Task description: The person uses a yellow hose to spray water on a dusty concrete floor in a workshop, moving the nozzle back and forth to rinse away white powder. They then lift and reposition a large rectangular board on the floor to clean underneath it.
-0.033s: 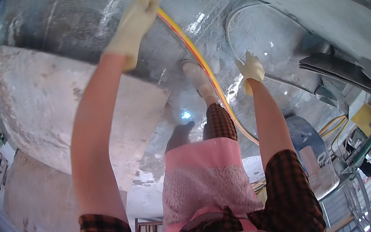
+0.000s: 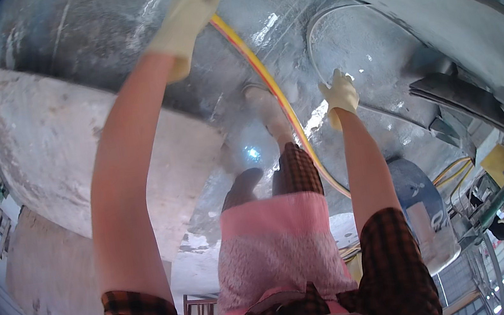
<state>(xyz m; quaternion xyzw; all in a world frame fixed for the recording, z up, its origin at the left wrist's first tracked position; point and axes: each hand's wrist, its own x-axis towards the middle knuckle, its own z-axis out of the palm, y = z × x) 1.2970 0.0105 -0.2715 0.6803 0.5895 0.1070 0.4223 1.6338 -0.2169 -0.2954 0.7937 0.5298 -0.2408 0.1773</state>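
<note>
A cream glove covers my left hand (image 2: 196,10), stretched forward at the top of the view. It passes over a yellow hose with a red stripe (image 2: 259,69), hiding a short length of it. Its fingers are smeared by motion, so I cannot tell whether they grip anything. My right hand (image 2: 341,93), in a matching glove, is lower and to the right, its fingertips apart. Behind its thumb side, a thin pale cable (image 2: 310,43) loops over the wet grey floor (image 2: 268,0). No held object shows in that hand.
A large pale slab (image 2: 101,140) lies along the left. A curved grey panel (image 2: 432,16) and dark stacked sheets (image 2: 460,99) stand at the right. Near my right elbow is a blue drum-like container (image 2: 411,183). My foot (image 2: 264,107) stands beside the hose.
My left hand has moved slightly up and to the right across the hose. My right hand stays nearly where it was.
</note>
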